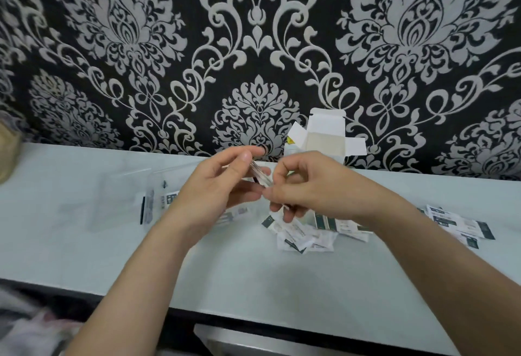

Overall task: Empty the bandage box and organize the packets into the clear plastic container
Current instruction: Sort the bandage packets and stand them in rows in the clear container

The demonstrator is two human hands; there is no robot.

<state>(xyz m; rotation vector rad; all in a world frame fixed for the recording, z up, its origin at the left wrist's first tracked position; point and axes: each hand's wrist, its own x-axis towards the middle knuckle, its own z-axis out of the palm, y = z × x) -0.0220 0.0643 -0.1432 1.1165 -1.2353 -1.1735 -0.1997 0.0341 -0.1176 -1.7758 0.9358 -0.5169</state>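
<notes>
A small stack of bandage packets (262,176) is held edge-on above the table, pinched between my left hand (217,186) and my right hand (304,186). The white bandage box (324,138) stands against the wall behind my hands with its top flaps open. Loose white and dark green packets (307,236) lie scattered under and to the right of my right hand, more packets (462,223) further right. The clear plastic container (153,200) sits left of my left wrist with some packets inside; its walls are hard to make out.
The pale table (70,243) runs along a black and silver patterned wall (253,45). What looks like a clear lid (118,200) lies left of the container. A tan object (8,155) shows at the far left edge. Blurred fabric (25,327) lies below the table's front edge.
</notes>
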